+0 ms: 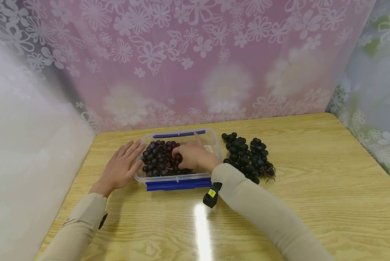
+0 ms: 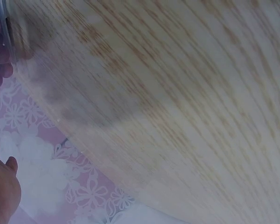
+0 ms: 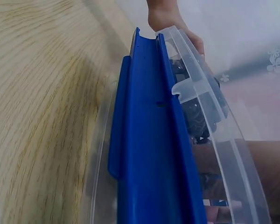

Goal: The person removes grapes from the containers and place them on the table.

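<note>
A clear plastic container (image 1: 218,145) with blue clip flaps (image 1: 178,184) stands on the table. Inside its left part lies a bunch of dark purple grapes (image 1: 157,157). My right hand (image 1: 195,156) reaches into the container, its thumb and forefinger curled around the bunch's right side while another finger points up towards the far rim. Beside the left rim is my left hand (image 1: 120,168), fingers straight and spread, fingertips right at the container. In the right wrist view, a long blue flap (image 3: 151,130) and the clear wall partly hide the grapes and the right hand.
Two bunches of black grapes, one on the left (image 1: 238,152) and one with brown stems on the right (image 1: 258,154), lie right of the container on the wooden table (image 1: 312,174). A pink flowered curtain (image 1: 188,72) hangs behind the table's far edge.
</note>
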`<state>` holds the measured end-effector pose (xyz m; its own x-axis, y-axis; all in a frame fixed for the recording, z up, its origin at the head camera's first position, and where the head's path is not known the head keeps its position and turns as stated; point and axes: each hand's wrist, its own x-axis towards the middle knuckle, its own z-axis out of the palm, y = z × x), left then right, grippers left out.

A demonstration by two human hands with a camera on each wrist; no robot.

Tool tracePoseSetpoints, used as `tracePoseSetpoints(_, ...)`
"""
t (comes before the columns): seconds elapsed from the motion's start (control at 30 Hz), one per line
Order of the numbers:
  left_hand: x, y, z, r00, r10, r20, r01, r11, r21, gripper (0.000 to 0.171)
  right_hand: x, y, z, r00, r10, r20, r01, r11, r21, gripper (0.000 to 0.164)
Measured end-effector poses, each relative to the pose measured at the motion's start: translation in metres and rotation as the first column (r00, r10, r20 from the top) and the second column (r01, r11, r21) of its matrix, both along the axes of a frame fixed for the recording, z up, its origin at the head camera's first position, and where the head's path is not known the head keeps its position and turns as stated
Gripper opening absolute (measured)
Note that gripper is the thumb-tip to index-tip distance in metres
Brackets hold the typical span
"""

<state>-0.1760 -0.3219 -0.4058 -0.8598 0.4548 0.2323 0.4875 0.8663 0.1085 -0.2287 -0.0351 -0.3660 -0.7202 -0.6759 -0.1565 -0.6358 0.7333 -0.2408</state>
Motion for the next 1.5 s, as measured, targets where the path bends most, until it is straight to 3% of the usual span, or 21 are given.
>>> tracePoseSetpoints(0.13, 0.000, 0.000, 0.000, 1.000, -0.002, 0.003, 0.002, 1.000, 0.000, 0.055, 0.003, 0.001, 0.002, 0.997, 0.030, -0.064, -0.030, 0.999, 0.012, 0.036)
tracePoseSetpoints(0.47, -0.001, -0.001, 0.001, 1.000, -0.007, -0.010, 0.007, 1.000, -0.016, 0.055, 0.004, 0.008, 0.010, 0.994, 0.026, -0.104, -0.024, 1.000, 0.016, 0.038)
tracePoseSetpoints(1.0, -0.002, 0.000, 0.000, 1.000, -0.010, -0.010, 0.010, 1.000, -0.016, 0.055, 0.002, 0.027, 0.043, 0.985, -0.025, -0.173, 0.010, 0.996, -0.085, 0.038)
tracePoseSetpoints(1.5, 0.000, 0.001, 0.000, 1.000, 0.004, 0.011, -0.004, 1.000, 0.006, 0.059, 0.002, 0.039, 0.060, 0.976, -0.048, -0.210, 0.014, 0.987, -0.160, 0.037)
